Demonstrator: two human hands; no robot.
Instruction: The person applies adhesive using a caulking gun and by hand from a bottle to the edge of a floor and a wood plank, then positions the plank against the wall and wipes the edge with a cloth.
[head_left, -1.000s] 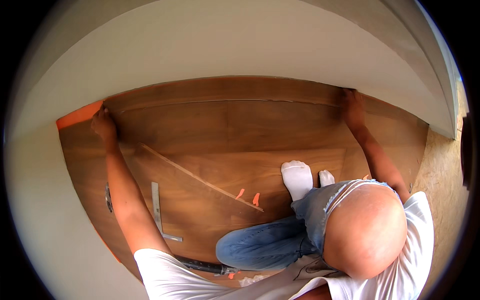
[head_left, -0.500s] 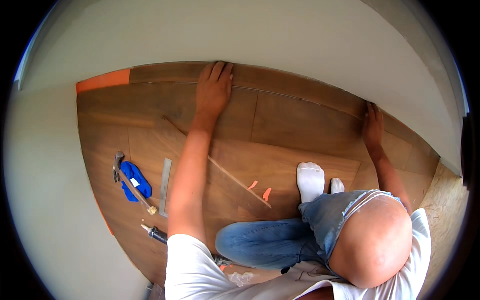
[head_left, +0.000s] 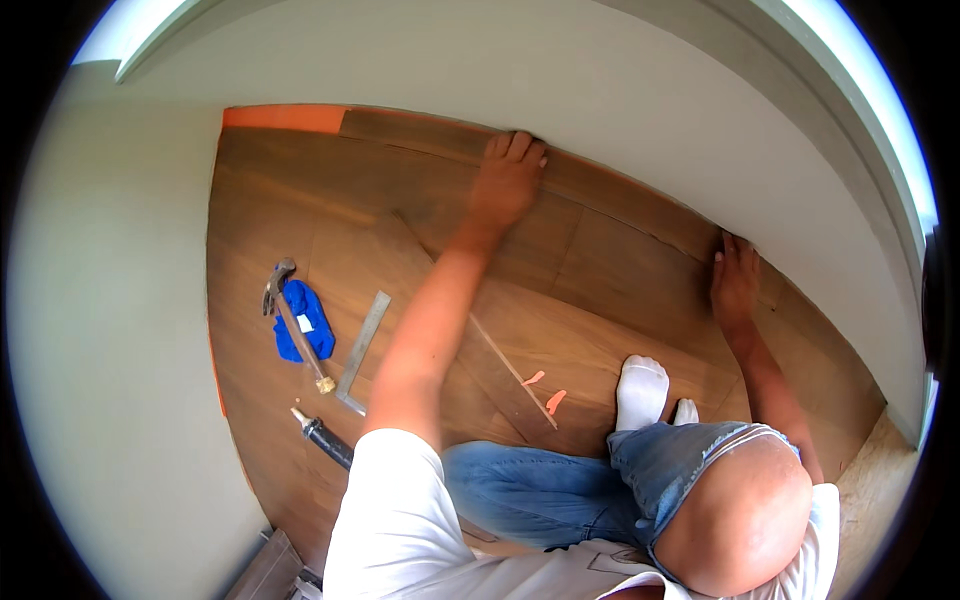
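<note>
A narrow brown floorboard point(head_left: 440, 137) lies along the foot of the far wall, beside the wider boards. My left hand point(head_left: 508, 180) is closed at its wall-side edge, fingers bent over that edge and tips hidden. Farther right, my right hand point(head_left: 735, 282) reaches the same strip, its fingertips hooked down between wood and wall. A thin orange line shows between the strip and the wall. Past the strip's left end, a patch of orange underlay point(head_left: 285, 119) lies bare in the corner.
Left of me lie a claw hammer point(head_left: 297, 335) across a blue cloth item point(head_left: 318, 318), a metal square point(head_left: 364, 340) and a black tube with a pale nozzle point(head_left: 328, 443). A thin wooden strip point(head_left: 510, 368) and orange scraps point(head_left: 556, 402) lie before my bent knee.
The view has swung, shifting the scene. Orange now shows between strip and wall where the strip met the wall before, and the seam on its near side looks narrower. My left fingers are more bent.
</note>
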